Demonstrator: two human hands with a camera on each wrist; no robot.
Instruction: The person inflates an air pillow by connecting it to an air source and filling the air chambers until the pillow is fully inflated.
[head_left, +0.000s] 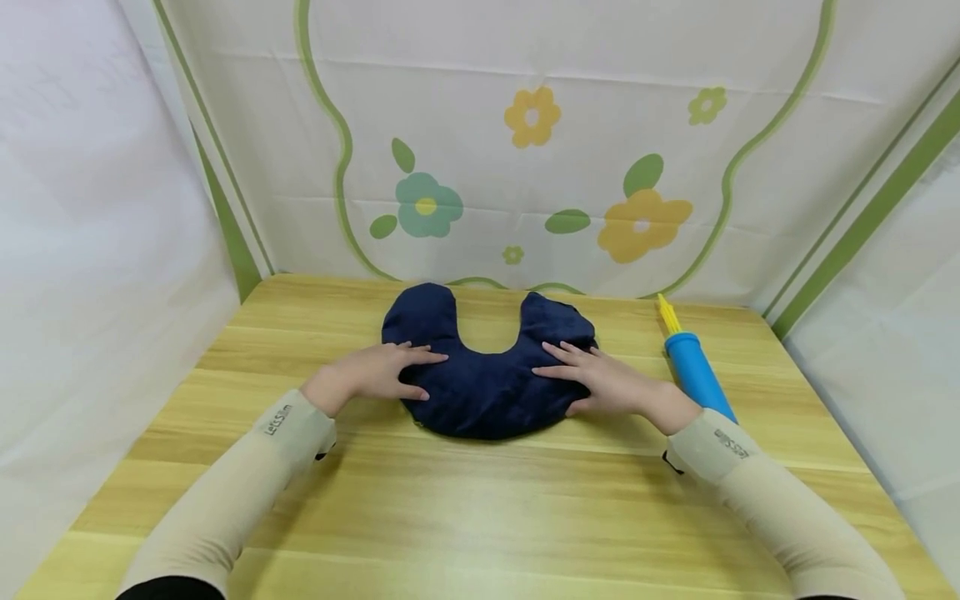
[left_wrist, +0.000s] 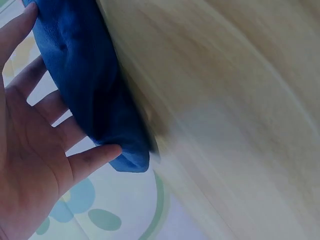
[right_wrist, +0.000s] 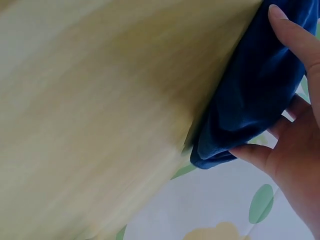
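A navy U-shaped neck pillow (head_left: 487,396) lies on the wooden table with its opening toward the back wall. My left hand (head_left: 382,371) rests on the pillow's left side, fingers spread and nearly straight. On the opposite side my right hand (head_left: 600,379) rests the same way, fingers spread over the fabric. The left wrist view shows the pillow's edge (left_wrist: 95,85) under the fingertips, with the palm (left_wrist: 30,155) off to the side. Wrinkled fabric (right_wrist: 245,105) folds at the pillow's end in the right wrist view, beside the right hand (right_wrist: 295,150).
A blue hand pump (head_left: 697,371) with a yellow nozzle (head_left: 667,312) lies at the right, partly behind my right forearm. The wooden table (head_left: 480,517) ends at a white cloth backdrop (head_left: 480,125) printed with flowers. White cloth also hangs on both sides.
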